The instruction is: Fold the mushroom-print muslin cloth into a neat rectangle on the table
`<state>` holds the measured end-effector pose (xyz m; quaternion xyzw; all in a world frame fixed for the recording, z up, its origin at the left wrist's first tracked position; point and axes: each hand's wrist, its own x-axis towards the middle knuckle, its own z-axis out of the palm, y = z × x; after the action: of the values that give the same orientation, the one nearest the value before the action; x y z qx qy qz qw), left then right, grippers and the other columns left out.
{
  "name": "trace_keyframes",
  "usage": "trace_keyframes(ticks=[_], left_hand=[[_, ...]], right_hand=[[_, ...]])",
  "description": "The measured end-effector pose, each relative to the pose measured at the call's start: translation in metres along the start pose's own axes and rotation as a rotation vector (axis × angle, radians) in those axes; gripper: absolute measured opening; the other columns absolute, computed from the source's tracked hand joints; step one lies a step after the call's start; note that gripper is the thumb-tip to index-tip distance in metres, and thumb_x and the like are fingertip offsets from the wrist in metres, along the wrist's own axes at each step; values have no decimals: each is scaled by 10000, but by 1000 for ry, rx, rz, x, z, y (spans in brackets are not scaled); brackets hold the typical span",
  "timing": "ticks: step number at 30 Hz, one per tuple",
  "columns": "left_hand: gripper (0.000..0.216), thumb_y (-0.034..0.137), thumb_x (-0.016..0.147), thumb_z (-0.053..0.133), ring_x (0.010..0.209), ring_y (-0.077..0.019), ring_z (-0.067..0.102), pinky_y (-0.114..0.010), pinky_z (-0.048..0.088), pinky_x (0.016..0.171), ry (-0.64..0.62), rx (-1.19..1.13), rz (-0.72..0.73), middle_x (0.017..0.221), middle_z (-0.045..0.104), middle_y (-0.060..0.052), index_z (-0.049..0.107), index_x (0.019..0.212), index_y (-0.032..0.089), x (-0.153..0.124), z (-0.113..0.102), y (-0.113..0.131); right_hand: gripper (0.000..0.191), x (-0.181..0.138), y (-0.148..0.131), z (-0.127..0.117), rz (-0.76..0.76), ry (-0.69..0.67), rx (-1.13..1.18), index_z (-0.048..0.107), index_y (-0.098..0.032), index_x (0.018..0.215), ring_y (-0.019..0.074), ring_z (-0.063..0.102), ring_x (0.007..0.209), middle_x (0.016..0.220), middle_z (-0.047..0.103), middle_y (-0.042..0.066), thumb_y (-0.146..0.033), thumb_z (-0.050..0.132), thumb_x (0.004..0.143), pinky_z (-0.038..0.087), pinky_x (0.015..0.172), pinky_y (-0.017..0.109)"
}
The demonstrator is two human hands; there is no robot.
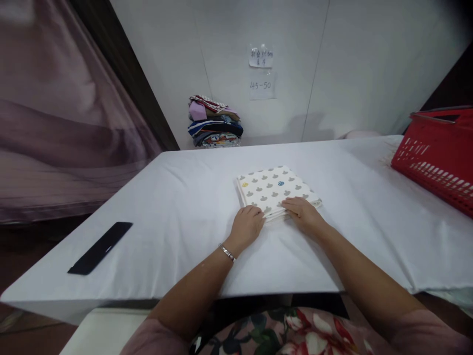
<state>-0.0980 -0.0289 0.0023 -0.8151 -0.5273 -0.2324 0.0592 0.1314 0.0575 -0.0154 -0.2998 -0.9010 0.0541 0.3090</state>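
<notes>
A folded white cloth [271, 190] lies flat on the table in front of me, printed with grey cloud-like shapes plus a yellow and a blue one. At its near left corner, my left hand [248, 224] is closed on the edge with the fingers curled. My right hand [305, 216] grips the near edge farther right, its fingers over the top layer. The layers of the fold show along the near side. Both thumbs are partly hidden.
A white-covered table [185, 207] spans the view. On the left rests a flat black object [100, 248]; a red plastic basket [439, 153] stands at the right. Folded fabrics [215, 123] are stacked at the back wall, left of paper notes [261, 85]. A pinkish curtain [66, 113] hangs left.
</notes>
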Motion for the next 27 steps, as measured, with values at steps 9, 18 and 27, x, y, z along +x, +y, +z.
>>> trace_keyframes(ticks=[9,18,27], left_hand=[[246,251,933,412,927,-187,533,-372,419,800,14,-110,-79,950,640,-30,653,893,219,1,-3,0],[254,244,917,446,879,-160,549,-344,423,798,66,-297,-155,882,654,0,644,760,218,2,-1,-4],[264,325,837,567,959,-162,561,-280,465,819,271,-556,-575,1152,558,-54,605,1070,207,3,11,-25]], right_hand=[[389,8,-23,2,6,-96,4,535,-243,1269,273,418,1290,1350,517,84,-324,496,890,325,1053,559],[363,7,-13,-2,94,-67,116,583,-270,1229,274,487,1233,1284,579,71,-386,475,902,369,1049,506],[578,36,71,-28,777,-204,-85,507,-155,1311,320,534,1171,1318,541,133,-483,474,836,431,975,444]])
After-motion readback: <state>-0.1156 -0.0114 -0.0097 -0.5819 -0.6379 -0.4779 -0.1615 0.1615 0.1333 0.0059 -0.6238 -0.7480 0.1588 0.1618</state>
